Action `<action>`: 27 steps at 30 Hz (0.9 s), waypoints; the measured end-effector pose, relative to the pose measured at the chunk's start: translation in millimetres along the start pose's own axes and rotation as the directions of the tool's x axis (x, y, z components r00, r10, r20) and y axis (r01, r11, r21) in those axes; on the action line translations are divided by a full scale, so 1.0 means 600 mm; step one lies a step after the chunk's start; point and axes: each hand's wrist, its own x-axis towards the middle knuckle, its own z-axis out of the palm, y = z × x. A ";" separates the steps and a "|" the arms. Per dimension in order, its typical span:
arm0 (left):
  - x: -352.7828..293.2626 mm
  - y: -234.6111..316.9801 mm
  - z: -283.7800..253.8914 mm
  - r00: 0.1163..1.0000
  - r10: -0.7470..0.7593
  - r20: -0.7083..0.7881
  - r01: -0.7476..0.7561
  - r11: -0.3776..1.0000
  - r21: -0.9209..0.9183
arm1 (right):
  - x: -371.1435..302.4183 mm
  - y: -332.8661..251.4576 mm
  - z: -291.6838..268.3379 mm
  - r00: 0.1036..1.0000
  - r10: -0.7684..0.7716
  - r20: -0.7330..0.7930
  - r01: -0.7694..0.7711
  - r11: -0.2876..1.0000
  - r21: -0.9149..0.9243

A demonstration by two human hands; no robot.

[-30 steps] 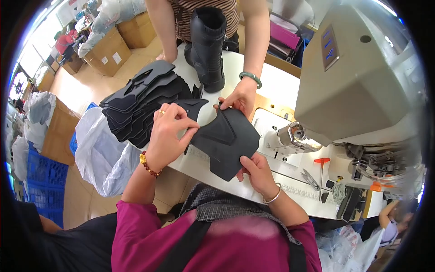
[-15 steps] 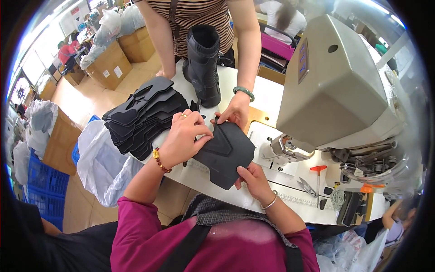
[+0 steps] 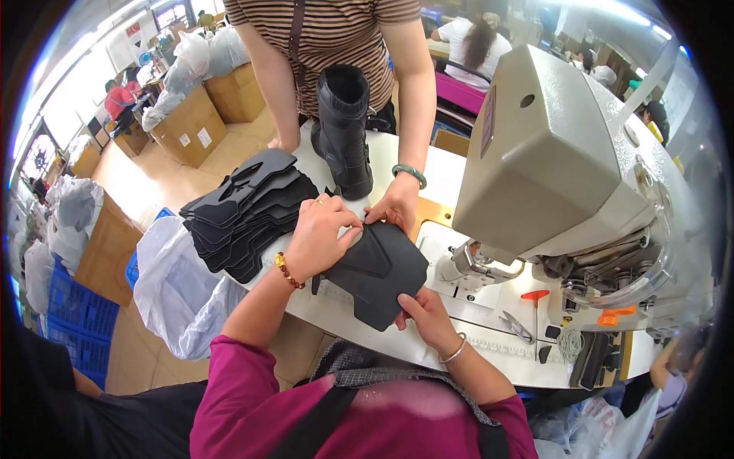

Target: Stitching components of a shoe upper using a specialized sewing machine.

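A flat black panel [image 3: 376, 274] with a raised V-shaped patch is held over the table edge. My right hand [image 3: 428, 320] grips its near right edge, thumb on top. The fingers of my left hand [image 3: 325, 236] are pinched together at its far left edge; the fingertips partly hide what lies between them. A co-worker's hand [image 3: 397, 205] with a green bangle touches the panel's far corner. Left of my left hand lies a stack of black cut pieces [image 3: 248, 206]. Behind it, a tall black boot [image 3: 344, 134] stands upright.
A grey sewing machine [image 3: 547, 153] rises at the right. On the white table [image 3: 344, 306] near it lie snips [image 3: 518, 327], an orange-handled tool [image 3: 535, 295] and a coil of cord [image 3: 570, 342]. At the left are a white plastic bag [image 3: 180, 275] and blue crates [image 3: 80, 306].
The whole view has shifted slightly, with the scene lower in the picture. Both my hands stay at the panel, and the co-worker's hand remains at its far corner.
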 end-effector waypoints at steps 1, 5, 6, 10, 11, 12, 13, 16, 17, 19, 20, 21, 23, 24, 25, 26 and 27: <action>0.000 0.002 -0.002 1.000 0.003 -0.006 -0.003 1.000 0.007 | -0.001 0.001 0.000 1.000 -0.002 0.006 0.002 1.000 -0.001; 0.001 0.003 -0.001 1.000 0.001 -0.005 -0.001 1.000 0.012 | -0.002 0.003 0.000 1.000 -0.008 0.018 0.008 1.000 0.009; 0.002 0.005 -0.002 1.000 -0.004 0.000 0.004 1.000 0.006 | -0.002 0.004 0.000 1.000 -0.011 0.019 0.011 1.000 0.008; 0.004 0.006 0.000 1.000 -0.008 0.005 0.008 1.000 -0.004 | -0.001 0.003 0.000 1.000 -0.019 0.014 0.019 1.000 -0.001; 0.004 0.006 0.001 1.000 -0.007 0.003 0.007 1.000 -0.002 | -0.001 0.002 0.001 1.000 -0.016 0.018 0.016 1.000 0.000; 0.004 0.006 0.003 1.000 -0.008 -0.009 0.007 1.000 -0.017 | 0.000 0.001 0.001 1.000 -0.018 0.019 0.018 1.000 0.000; 0.004 0.006 0.003 1.000 -0.008 -0.020 0.008 0.999 -0.031 | 0.000 0.001 0.001 1.000 -0.017 0.025 0.017 1.000 -0.005; 0.003 0.006 0.003 0.999 0.004 -0.034 -0.005 1.000 -0.024 | 0.001 0.003 0.000 0.999 -0.020 0.027 0.020 1.000 -0.017; 0.001 0.005 0.003 0.999 0.004 -0.034 -0.004 1.000 -0.023 | 0.001 0.003 0.000 0.999 -0.023 0.022 0.024 0.999 -0.025; -0.003 0.005 0.004 0.999 0.007 -0.045 -0.008 1.000 -0.029 | 0.001 0.004 -0.001 0.999 -0.024 0.021 0.025 0.999 -0.035; -0.006 0.005 0.003 0.999 0.006 -0.044 -0.007 1.000 -0.029 | 0.001 0.004 -0.002 0.999 -0.026 0.019 0.027 0.999 -0.045; -0.009 0.007 0.003 0.999 0.009 -0.050 -0.011 0.999 -0.032 | 0.000 0.004 -0.002 0.999 -0.025 0.019 0.026 0.999 -0.044; -0.015 0.010 0.002 0.998 0.011 -0.054 -0.013 0.999 -0.036 | -0.001 0.004 -0.003 0.999 -0.029 0.022 0.030 0.999 -0.044; -0.017 0.011 0.001 0.998 0.016 -0.066 -0.019 0.999 -0.038 | -0.001 0.004 -0.002 0.999 -0.029 0.021 0.030 0.999 -0.044; -0.019 0.012 0.001 0.997 0.021 -0.077 -0.024 0.999 -0.040 | -0.002 0.004 -0.002 0.999 -0.031 0.022 0.032 0.999 -0.036; -0.022 0.015 0.000 0.997 0.021 -0.076 -0.024 0.999 -0.040 | -0.003 0.004 -0.001 0.999 -0.032 0.023 0.033 0.999 -0.029; -0.024 0.016 -0.001 0.996 0.023 -0.090 -0.026 0.999 -0.035 | -0.003 0.005 -0.001 0.999 -0.032 0.023 0.032 0.999 -0.029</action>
